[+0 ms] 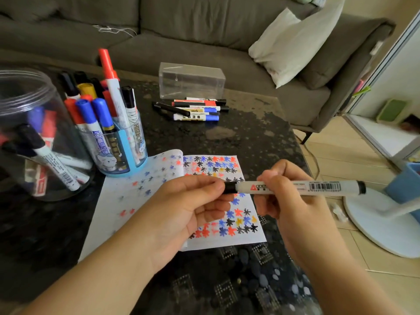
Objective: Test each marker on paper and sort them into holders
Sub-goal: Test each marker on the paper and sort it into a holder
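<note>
My right hand (286,196) grips a white marker (318,187) by its barrel, held level above the paper. My left hand (188,205) pinches the marker's black cap (230,187) at its left end. Below lies an open notebook (141,189) whose right page is covered in red, blue, black and yellow star marks. A blue-based clear holder (127,146) packed with several markers stands at the left. A big clear jar (34,137) with more markers is at the far left. Several loose markers (195,109) lie further back on the table.
A clear plastic box (192,80) stands behind the loose markers on the dark speckled table (238,133). A grey sofa (181,30) with a white pillow (293,42) lies beyond. A white fan base (381,223) and a blue bin (406,185) stand on the floor at right.
</note>
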